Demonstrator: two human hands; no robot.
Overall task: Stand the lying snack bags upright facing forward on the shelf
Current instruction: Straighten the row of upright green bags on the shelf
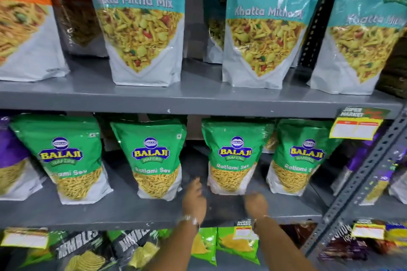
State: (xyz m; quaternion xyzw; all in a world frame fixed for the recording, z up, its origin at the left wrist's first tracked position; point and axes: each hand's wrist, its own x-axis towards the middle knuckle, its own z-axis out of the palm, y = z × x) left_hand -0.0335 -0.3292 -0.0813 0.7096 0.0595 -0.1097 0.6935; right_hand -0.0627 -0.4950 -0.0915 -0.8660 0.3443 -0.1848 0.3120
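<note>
Lower centre of the head view: both hands are held low over the front lip of the middle shelf (132, 215), in the gap between the second and third green bags. Left hand (193, 199) is seen with fingers loosely extended toward the gap, nothing gripped. Right hand (255, 203) is blurred; fingers look curled under, no bag is seen in it, but how far open it is cannot be told.

Four green Ratlami Sev bags (233, 156) are stood across the middle of the frame, labels forward, each leaned slightly back (probably so the gusset base carries the weight). No lying bag is visible on this shelf; the row is judged done or close to it.

Upper half: teal Khatta Mitha Mix bags (141, 24) are stood upright on the top shelf (198, 97), faces forward, spaced apart so every label can be read.

Bottom edge: dark and green chip bags (83, 251) are seen tilted, partly cut off by the frame.
</note>
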